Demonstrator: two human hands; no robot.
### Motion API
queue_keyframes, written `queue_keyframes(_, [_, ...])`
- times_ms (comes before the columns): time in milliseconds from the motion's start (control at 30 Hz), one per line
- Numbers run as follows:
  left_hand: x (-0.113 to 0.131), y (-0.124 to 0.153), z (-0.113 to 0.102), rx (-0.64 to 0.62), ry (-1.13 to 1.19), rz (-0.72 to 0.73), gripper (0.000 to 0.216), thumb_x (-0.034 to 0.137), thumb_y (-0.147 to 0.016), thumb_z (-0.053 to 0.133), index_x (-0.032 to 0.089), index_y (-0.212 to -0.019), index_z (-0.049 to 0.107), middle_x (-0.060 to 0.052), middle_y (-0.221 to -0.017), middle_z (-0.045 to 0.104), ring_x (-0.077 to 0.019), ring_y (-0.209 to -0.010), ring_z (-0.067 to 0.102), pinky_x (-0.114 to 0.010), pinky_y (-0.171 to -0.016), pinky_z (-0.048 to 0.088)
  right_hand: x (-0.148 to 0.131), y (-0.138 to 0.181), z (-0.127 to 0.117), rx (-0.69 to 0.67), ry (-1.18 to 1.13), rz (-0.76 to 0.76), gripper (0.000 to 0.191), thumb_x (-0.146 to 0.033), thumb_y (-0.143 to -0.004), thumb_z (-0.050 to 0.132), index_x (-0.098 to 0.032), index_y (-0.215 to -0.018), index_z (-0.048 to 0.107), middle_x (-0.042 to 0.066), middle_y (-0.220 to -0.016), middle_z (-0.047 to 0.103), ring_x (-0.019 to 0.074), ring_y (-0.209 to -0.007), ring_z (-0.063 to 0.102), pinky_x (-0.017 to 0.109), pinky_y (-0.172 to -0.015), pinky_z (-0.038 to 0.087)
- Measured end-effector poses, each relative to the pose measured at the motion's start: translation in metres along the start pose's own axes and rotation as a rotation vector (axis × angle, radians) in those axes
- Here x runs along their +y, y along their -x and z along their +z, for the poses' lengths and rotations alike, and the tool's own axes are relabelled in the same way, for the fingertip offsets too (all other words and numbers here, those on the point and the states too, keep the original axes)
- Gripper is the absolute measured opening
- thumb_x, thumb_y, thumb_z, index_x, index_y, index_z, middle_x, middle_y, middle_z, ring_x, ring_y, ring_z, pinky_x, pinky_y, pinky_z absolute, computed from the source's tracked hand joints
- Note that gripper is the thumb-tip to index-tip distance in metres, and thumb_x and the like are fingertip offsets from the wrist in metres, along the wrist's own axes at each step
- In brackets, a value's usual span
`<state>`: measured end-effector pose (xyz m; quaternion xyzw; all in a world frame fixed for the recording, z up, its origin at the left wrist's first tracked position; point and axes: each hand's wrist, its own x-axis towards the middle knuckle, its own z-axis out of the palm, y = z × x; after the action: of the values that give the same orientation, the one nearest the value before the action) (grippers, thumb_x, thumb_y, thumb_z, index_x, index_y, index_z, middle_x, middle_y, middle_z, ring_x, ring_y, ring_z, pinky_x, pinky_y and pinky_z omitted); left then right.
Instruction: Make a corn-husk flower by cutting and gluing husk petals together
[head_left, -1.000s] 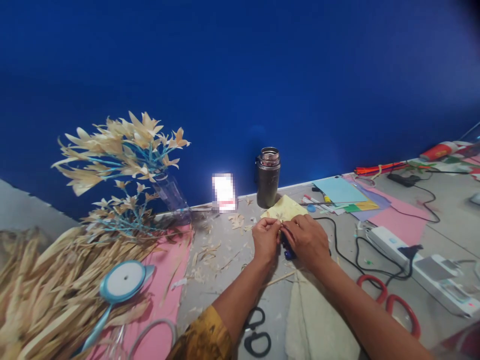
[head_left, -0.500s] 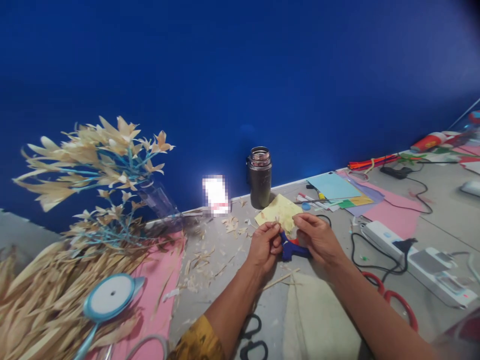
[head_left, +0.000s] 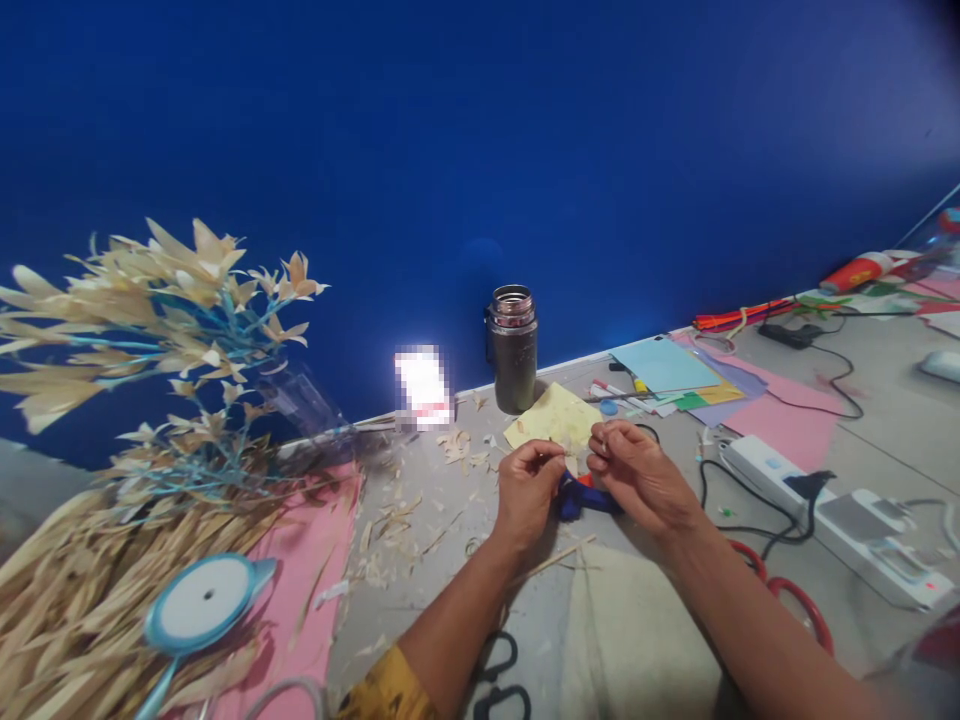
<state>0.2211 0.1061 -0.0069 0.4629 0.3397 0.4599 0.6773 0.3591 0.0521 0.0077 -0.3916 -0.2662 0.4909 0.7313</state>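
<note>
My left hand (head_left: 529, 497) is closed in a pinch, thumb against forefinger, near the middle of the table. A tiny pale piece shows by its fingertips, too small to name. Just across from it, my right hand (head_left: 643, 478) is also pinched; what its fingers hold, if anything, I cannot make out. Between and below both hands lies a dark blue tool with a red-orange part, which looks like a glue gun (head_left: 592, 499), partly hidden by the right hand. Behind the fingers is a yellow paper sheet (head_left: 553, 415) with small scraps on it.
A dark open flask (head_left: 515, 360) stands by the blue wall. Left are husk flowers (head_left: 210, 310), dried husks (head_left: 82, 590) and a round teal-rimmed object (head_left: 204, 603). Right are coloured papers (head_left: 664, 363), a power strip (head_left: 840, 520) with cords and red-handled scissors (head_left: 802, 605). Black handles (head_left: 501, 655) lie in front.
My right hand's fingers have lifted and curled in more. My left hand has turned slightly, its fingertips still pinched. The view has shifted a little to the right.
</note>
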Motion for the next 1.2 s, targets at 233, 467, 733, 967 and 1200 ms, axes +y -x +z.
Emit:
queue_keyframes(233, [-0.002, 0.001, -0.002, -0.070, 0.148, -0.140, 0.034, 0.037, -0.060, 0.088, 0.017, -0.076, 0.065, 0.005, -0.050, 0.053, -0.0055, -0.041, 0.039, -0.020, -0.043, 0.026, 0.004, 0.002, -0.001, -0.023, -0.008, 0.005, 0.028, -0.043, -0.063, 0.093, -0.026, -0.075, 0.073, -0.001, -0.087, 0.059, 0.0124, -0.067, 0.049, 0.028, -0.057, 0.047])
queue_keyframes(467, [-0.006, 0.003, 0.000, -0.101, 0.214, -0.171, 0.038, 0.038, -0.058, 0.090, 0.017, -0.075, 0.063, 0.006, -0.051, 0.053, -0.0047, -0.039, 0.039, -0.019, -0.040, 0.023, 0.007, 0.005, 0.002, -0.051, -0.048, -0.004, 0.024, -0.040, -0.065, 0.092, -0.027, -0.072, 0.073, -0.002, -0.086, 0.057, 0.0118, -0.068, 0.049, 0.028, -0.062, 0.048])
queue_keyframes(733, [0.001, 0.005, 0.001, -0.080, 0.118, -0.106, 0.030, 0.033, -0.058, 0.087, 0.015, -0.073, 0.069, 0.004, -0.052, 0.056, -0.0055, -0.041, 0.041, -0.020, -0.042, 0.027, 0.003, 0.004, 0.000, -0.042, -0.098, -0.028, 0.025, -0.040, -0.063, 0.093, -0.028, -0.071, 0.073, -0.001, -0.085, 0.054, 0.0133, -0.071, 0.049, 0.027, -0.060, 0.047])
queue_keyframes(967, [-0.001, 0.005, 0.003, -0.082, 0.220, -0.175, 0.037, 0.036, -0.058, 0.090, 0.014, -0.076, 0.066, 0.005, -0.049, 0.055, -0.0047, -0.038, 0.039, -0.018, -0.039, 0.025, 0.005, 0.005, 0.003, -0.071, -0.110, -0.014, 0.025, -0.039, -0.061, 0.094, -0.026, -0.067, 0.073, -0.002, -0.083, 0.055, 0.0121, -0.069, 0.049, 0.026, -0.061, 0.048])
queue_keyframes(1200, [-0.003, 0.009, 0.009, -0.150, 0.362, -0.321, 0.037, 0.032, -0.057, 0.092, 0.009, -0.072, 0.067, 0.001, -0.060, 0.060, 0.0000, -0.040, 0.034, -0.015, -0.036, 0.019, 0.015, 0.004, 0.004, -0.008, -0.071, 0.022, 0.027, -0.036, -0.059, 0.096, -0.024, -0.074, 0.077, -0.003, -0.078, 0.062, 0.0098, -0.063, 0.053, 0.025, -0.061, 0.050])
